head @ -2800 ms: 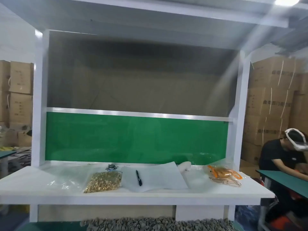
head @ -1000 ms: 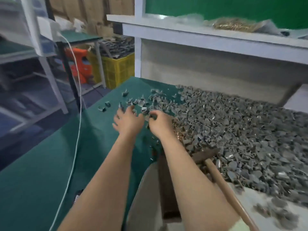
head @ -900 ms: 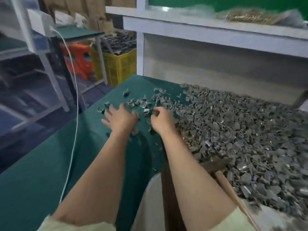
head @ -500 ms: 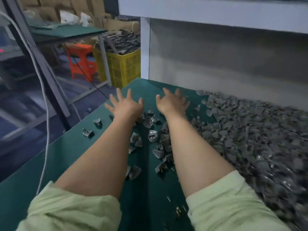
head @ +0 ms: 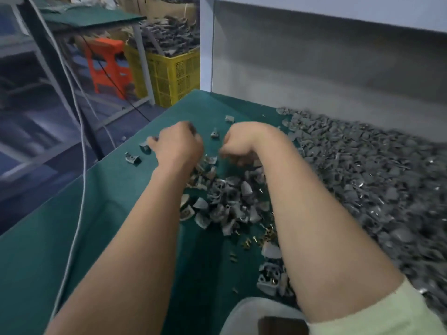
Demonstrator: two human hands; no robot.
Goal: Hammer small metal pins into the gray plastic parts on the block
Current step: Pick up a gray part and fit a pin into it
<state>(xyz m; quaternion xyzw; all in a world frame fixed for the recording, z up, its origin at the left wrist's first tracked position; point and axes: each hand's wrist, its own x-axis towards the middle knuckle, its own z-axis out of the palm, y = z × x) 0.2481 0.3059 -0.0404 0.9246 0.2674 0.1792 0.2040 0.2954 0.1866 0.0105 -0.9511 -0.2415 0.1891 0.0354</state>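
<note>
Your left hand (head: 177, 147) lies knuckles-up on the green worktop (head: 96, 226), its fingers bent downward at the far edge of a small pile of gray plastic parts (head: 227, 199). Whether it grips any part cannot be told, since the fingertips are hidden. Your right hand (head: 238, 146) is just beside it, wrist bent, fingers curled toward the same pile. It is blurred, and whether it grasps anything cannot be told either. The small pile sits between your two forearms, touching the left one. A far larger heap of gray parts (head: 362, 180) covers the worktop to the right of your right arm, up to the white back panel (head: 314, 64). Single parts lie apart: two (head: 132, 157) just left of your left hand, one (head: 214, 134) between the hands and one (head: 229, 118) beyond them. Small brass pins (head: 254, 240) are scattered on the worktop near your right forearm, on the near side of the pile. At the bottom edge, a dark block (head: 280, 325) shows in part, resting on a pale pad (head: 242, 315). A white cable (head: 79, 189) trails across the left of the worktop. Off the worktop, a yellow crate (head: 174, 73) stands beside an orange stool (head: 106, 66).
</note>
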